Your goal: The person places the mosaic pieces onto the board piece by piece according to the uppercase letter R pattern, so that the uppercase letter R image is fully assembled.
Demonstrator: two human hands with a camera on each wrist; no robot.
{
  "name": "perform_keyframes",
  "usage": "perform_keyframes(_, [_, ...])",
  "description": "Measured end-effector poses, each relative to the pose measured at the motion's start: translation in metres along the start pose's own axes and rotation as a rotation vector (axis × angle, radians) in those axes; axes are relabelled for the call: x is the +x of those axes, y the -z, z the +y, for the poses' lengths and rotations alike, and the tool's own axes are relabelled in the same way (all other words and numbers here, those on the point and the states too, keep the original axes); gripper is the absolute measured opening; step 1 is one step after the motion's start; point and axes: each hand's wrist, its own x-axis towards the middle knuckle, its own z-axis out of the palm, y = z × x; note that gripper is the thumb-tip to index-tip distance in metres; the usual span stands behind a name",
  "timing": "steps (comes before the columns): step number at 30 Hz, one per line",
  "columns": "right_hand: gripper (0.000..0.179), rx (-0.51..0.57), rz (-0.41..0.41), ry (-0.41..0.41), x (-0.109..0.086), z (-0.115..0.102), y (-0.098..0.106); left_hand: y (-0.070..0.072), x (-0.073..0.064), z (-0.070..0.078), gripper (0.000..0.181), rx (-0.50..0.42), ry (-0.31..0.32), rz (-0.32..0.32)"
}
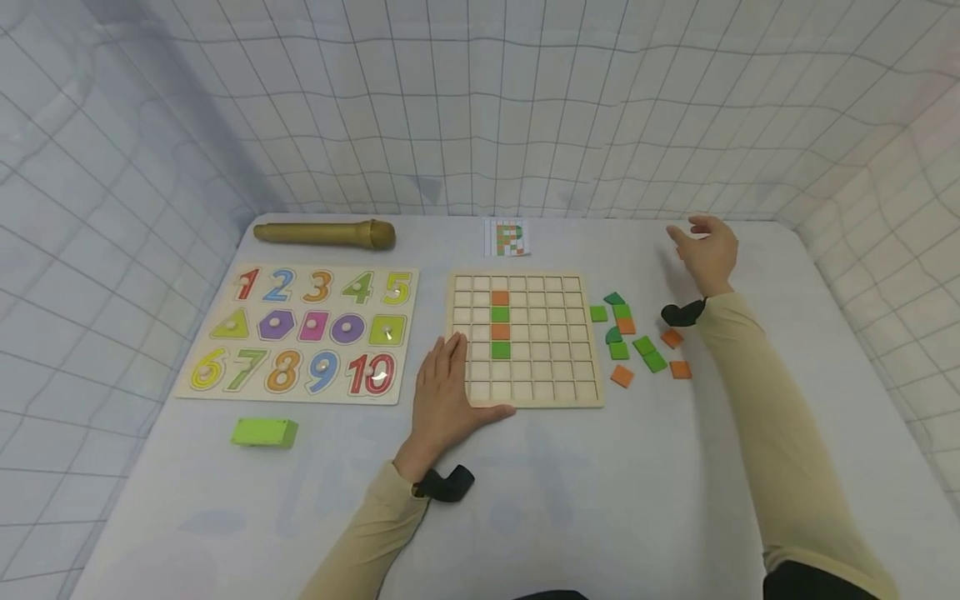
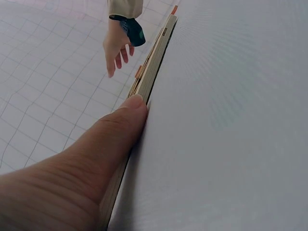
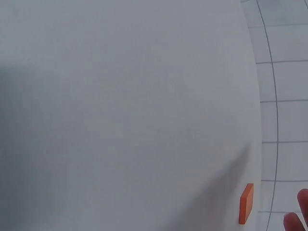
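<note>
A wooden grid board (image 1: 540, 400) lies on the table, one column holding alternating orange and green square tiles (image 1: 500, 315). My left hand (image 1: 444, 400) rests at its lower left corner, fingers straight along the left edge. In the left wrist view the thumb (image 2: 120, 120) presses the board's front edge. My right hand (image 1: 710, 250) hovers at the back right, fingers loosely bent, holding nothing that I can see. It is above and behind loose green tiles (image 1: 643, 345) and orange tiles (image 1: 622, 376). One orange tile (image 3: 246, 204) lies near its fingertips in the right wrist view.
A small pattern card (image 1: 508, 237) lies behind the board. To the left are a number and shape puzzle (image 1: 300, 333), a gold microphone (image 1: 326, 234) and a green block (image 1: 264, 432). Grid-patterned sheets (image 1: 525, 108) rise at the back and sides.
</note>
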Motion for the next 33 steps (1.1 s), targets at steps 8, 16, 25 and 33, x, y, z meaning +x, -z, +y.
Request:
perform_keyframes(8, [0.061,-0.072,-0.107,-0.134,-0.002,0.011,0.009,-0.001,-0.001,0.0,0.122,0.013,-0.007,0.01])
perform_keyframes(16, [0.058,-0.101,-0.176,-0.201,-0.004,0.017,0.01,-0.002,0.0,-0.001,0.123,0.014,-0.004,0.007])
perform_keyframes(25, [0.051,-0.172,-0.22,-0.222,-0.002,0.019,0.011,-0.002,0.001,0.0,0.123,0.017,-0.012,0.008])
perform_keyframes(33, [0.053,-0.169,-0.323,-0.193,-0.002,0.019,0.016,-0.002,0.0,0.0,0.122,0.013,-0.006,0.002])
